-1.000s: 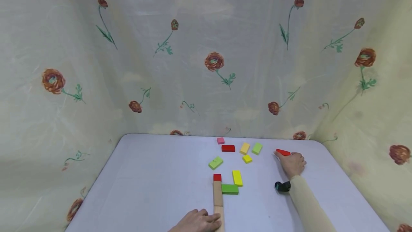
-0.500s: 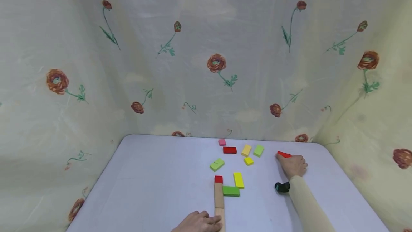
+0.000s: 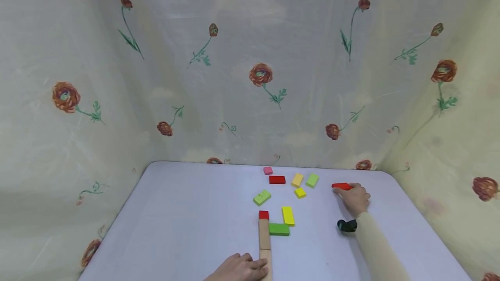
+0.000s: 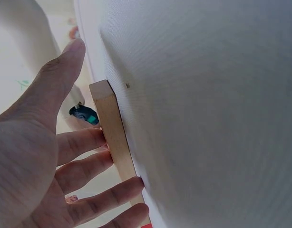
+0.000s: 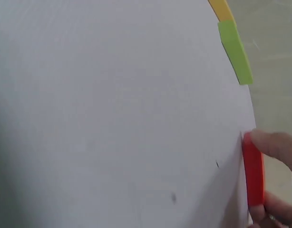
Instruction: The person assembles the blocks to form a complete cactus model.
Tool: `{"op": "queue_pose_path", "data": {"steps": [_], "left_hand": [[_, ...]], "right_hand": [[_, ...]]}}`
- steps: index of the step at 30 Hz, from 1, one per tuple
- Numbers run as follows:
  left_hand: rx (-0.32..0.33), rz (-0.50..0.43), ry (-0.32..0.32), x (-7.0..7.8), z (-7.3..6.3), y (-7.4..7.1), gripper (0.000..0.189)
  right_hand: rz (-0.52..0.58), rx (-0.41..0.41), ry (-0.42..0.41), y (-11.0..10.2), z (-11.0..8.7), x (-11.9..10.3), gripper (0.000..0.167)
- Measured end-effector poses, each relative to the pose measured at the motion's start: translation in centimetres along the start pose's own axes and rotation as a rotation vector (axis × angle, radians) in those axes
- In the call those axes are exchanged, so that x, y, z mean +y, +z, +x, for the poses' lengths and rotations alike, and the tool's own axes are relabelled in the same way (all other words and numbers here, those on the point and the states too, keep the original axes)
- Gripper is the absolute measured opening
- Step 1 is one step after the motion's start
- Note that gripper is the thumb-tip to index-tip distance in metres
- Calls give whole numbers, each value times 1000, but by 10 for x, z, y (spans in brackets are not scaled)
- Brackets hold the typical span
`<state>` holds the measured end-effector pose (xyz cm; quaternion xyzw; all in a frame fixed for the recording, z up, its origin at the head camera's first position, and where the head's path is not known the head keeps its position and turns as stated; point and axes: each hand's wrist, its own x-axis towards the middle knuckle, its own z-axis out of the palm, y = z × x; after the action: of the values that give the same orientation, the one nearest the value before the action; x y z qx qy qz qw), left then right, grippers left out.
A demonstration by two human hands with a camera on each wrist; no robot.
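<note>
In the head view my right hand point(image 3: 354, 198) pinches a red block point(image 3: 341, 186) at the table's right back. The right wrist view shows the thumb at one end of that red block point(image 5: 254, 168) and fingers at the other. At the front my left hand point(image 3: 240, 268) touches the nearer of two plain wooden blocks point(image 3: 265, 255) lying end to end. From the left wrist, the straight fingers point(image 4: 93, 168) lie against the wooden block point(image 4: 115, 133), with the thumb raised away from it. The farther wooden block point(image 3: 264, 234) has a small red block point(image 3: 263, 215) at its end.
A green block point(image 3: 279, 229) lies beside the wooden row, near a yellow block point(image 3: 288, 216). Farther back are a light green block point(image 3: 262, 197), a dark red block point(image 3: 277, 180), a pink cube point(image 3: 267, 170) and several others. Flowered cloth point(image 3: 250, 112) surrounds the white table point(image 3: 187, 220).
My right hand has turned the red block slightly and shifted it a little to the left. The left hand stays on the wooden block. The head view sways slightly.
</note>
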<state>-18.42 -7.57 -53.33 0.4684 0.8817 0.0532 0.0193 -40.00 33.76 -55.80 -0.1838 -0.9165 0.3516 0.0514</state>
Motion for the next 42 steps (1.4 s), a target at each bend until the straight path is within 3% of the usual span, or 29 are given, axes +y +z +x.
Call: {"op": "queue_pose_path", "data": {"steps": [6, 11, 23, 35, 42], "left_hand": [[-13, -18, -5, 0, 1, -1, 49], [-10, -6, 1, 0, 1, 0, 49], [-32, -28, -15, 1, 1, -2, 49], [40, 35, 21, -1, 0, 1, 46], [5, -2, 0, 0, 3, 1, 48]], "right_hand": [[-46, -304, -212, -19, 10, 7, 70], [-92, -448, -317, -27, 15, 13, 66], [-23, -480, -323, -24, 5, 12, 65], [-82, -530, -442, -12, -12, -5, 57], [-100, -556, -448, 0, -32, -21, 58]]}}
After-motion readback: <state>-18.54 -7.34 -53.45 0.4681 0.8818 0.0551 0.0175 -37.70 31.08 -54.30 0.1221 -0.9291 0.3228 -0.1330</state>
